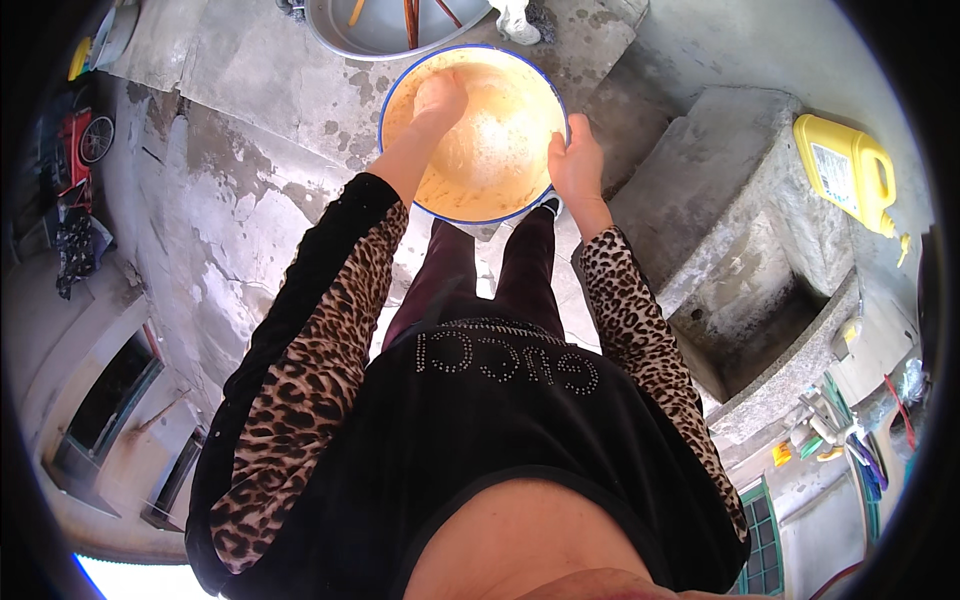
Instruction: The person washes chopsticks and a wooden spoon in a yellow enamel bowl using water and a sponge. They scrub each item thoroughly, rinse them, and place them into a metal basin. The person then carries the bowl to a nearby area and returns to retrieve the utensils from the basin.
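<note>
A wide round basin [487,187], with a blue rim and a cream-yellow inside, is held out in front of my legs. Its inner wall shows brownish smears, and a bright glare lies on its middle. My right hand [579,157] grips the rim on the right side, thumb over the inside edge. Inside the basin, towards its upper left, is my left hand [441,96], with its fingers curled and turned away. Whether anything is under those fingers is hidden.
Beyond the basin a large grey metal tub [367,41] holds several sticks [411,26]. White footwear [516,21] shows beside it. At right stand a concrete trough [750,360] and a yellow plastic jug [844,169]. The concrete floor [247,150] is cracked and stained.
</note>
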### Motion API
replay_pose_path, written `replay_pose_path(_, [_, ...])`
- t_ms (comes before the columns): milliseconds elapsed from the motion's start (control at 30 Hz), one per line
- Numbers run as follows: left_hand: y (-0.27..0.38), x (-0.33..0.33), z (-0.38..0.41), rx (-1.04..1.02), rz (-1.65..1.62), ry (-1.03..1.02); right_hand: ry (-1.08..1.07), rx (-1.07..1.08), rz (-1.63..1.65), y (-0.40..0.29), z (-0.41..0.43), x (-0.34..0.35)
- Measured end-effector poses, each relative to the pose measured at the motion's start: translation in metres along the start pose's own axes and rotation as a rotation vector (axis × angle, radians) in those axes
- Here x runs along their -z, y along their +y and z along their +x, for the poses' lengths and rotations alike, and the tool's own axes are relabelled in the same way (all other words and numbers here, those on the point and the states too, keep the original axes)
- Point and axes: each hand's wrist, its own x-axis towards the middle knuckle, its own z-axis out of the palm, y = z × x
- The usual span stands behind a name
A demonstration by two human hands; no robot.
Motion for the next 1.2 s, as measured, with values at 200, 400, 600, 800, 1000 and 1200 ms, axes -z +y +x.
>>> replay_pose_path(200, [0.008, -0.042, -0.061, -0.056, 0.233, -0.159, 0.111, -0.084, 0.062, 0.005, -0.003, -0.007])
replay_pose_path(400, [-0.019, 0.066, 0.023, -1.432, 1.510, 0.348, 0.104, -0.106, 0.334, 0.017, 0.001, -0.022])
replay_pose_path(600, [-0.039, 0.093, -0.079, -0.822, 1.262, -0.370, 0.257, -0.218, 0.667, 0.016, 0.004, -0.032])
replay_pose_path(800, [-0.003, -0.031, -0.108, -0.484, 0.148, -0.713, 0.273, -0.264, 0.704, 0.013, 0.000, -0.038])
replay_pose_path(1000, [0.005, -0.033, -0.025, -0.838, 0.733, -0.057, 0.106, -0.239, 0.406, 0.028, 0.003, -0.023])
replay_pose_path(1200, [0.004, -0.048, -0.065, -0.613, 0.740, -0.172, -0.158, -0.309, 0.184, -0.009, -0.002, -0.003])
